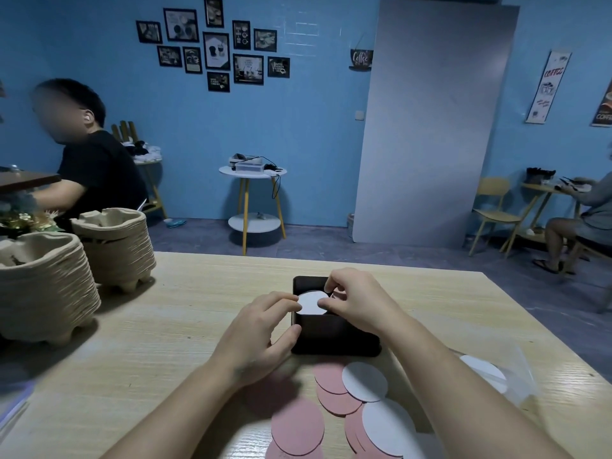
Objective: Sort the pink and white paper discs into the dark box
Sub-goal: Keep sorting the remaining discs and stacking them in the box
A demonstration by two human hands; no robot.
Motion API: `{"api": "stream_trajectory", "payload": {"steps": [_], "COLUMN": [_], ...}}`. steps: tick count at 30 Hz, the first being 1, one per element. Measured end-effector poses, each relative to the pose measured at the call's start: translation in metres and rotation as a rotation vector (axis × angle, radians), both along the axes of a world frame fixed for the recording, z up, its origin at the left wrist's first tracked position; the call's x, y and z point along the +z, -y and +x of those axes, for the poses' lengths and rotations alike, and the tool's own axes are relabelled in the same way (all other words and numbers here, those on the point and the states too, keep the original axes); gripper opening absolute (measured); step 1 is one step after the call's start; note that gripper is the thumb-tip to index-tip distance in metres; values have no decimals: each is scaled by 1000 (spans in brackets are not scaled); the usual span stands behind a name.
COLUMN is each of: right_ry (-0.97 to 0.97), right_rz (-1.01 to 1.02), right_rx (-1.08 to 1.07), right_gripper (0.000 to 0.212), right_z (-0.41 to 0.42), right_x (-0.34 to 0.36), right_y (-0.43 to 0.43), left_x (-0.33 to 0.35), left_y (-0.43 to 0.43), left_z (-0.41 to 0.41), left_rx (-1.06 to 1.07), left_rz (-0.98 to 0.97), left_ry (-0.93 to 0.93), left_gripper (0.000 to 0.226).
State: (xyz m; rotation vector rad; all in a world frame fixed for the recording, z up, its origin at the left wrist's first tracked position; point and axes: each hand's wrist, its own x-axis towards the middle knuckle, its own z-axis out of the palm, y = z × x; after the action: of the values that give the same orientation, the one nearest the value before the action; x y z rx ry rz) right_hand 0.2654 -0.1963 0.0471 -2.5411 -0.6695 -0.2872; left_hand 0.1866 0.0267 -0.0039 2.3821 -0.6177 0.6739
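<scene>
White round paper disc up on edge, tilted, at the open top of the dark rectangular box, lower rim hidden inside the near left part. Pinched at its right rim between thumb and curled forefinger of the right hand, just above the box's middle. Met at its left rim by the bent forefinger tip of the left hand, thumb laid against the box's outer left wall, other fingers curled under. Disc thus between the two hands, touching both.

Nearer the body, just beside the box's front wall: loose overlapping pink paper discs and white paper discs, flat on the pale wood-grain table. To the right, a clear plastic bag with more white discs inside. At the table's far left, two stacks of beige moulded-pulp cup trays. Beyond, a seated person in a black shirt, a white round side table, framed pictures on a blue wall.
</scene>
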Motion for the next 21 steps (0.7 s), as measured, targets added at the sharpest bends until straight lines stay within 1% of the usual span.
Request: {"api": "stream_trajectory", "payload": {"steps": [2,3,6,10,16,18,21], "right_ry": [15,21,-2,-59,-141,-138,-99], "right_rz": [-2,-6,-65,-164,-256,-275,-201], "right_rx": [11,18,16,0,3,6,-7], "right_gripper": [5,4,25,38,46,42,32], "right_z": [-1,-2,-6,-7,-11,-12,-18], "right_x": [-4,-6,-10,-9,-1,2,1], "right_y": [9,13,20,17,15,14,16], "left_x": [0,-1,-1,-2,-1,-1,0], "left_y": [0,1,4,7,7,7,7], "left_z": [0,0,-1,-2,-3,-3,-3], "left_rx": [4,8,17,11,6,9,9], "left_rz": [-9,-17,-35,-45,-37,-36,-33], "left_ry": [-3,-4,-9,-9,-18,-25,-29], "left_gripper": [29,29,29,30,29,30,31]}}
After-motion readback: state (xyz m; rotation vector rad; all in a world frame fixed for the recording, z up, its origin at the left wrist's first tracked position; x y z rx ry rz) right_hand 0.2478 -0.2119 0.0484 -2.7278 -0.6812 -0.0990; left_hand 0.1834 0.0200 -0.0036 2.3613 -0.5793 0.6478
